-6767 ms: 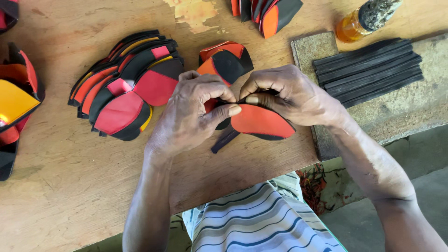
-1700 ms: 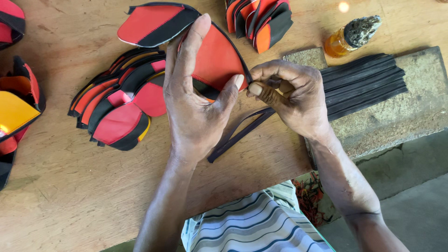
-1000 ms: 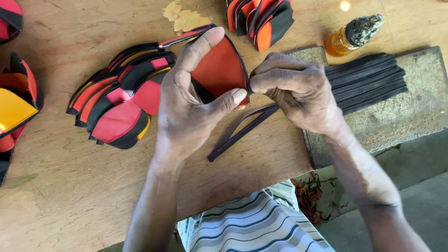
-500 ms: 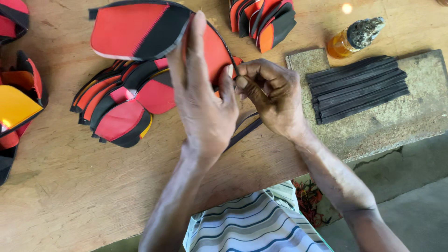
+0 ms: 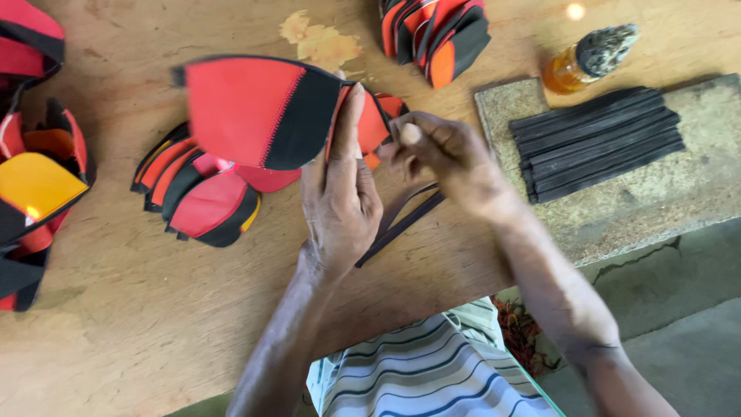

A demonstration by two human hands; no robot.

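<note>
Right hand [image 5: 432, 150] blurred against red panel [image 5: 255, 108]

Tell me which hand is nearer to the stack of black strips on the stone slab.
Right. The right hand is just left of the stack of black strips, not touching; the left hand lies farther left.

A worn wooden table [image 5: 116, 340] fills most of the frame, with a pale stain at upper center. Grey concrete floor [image 5: 679, 309] shows at lower right.
</note>
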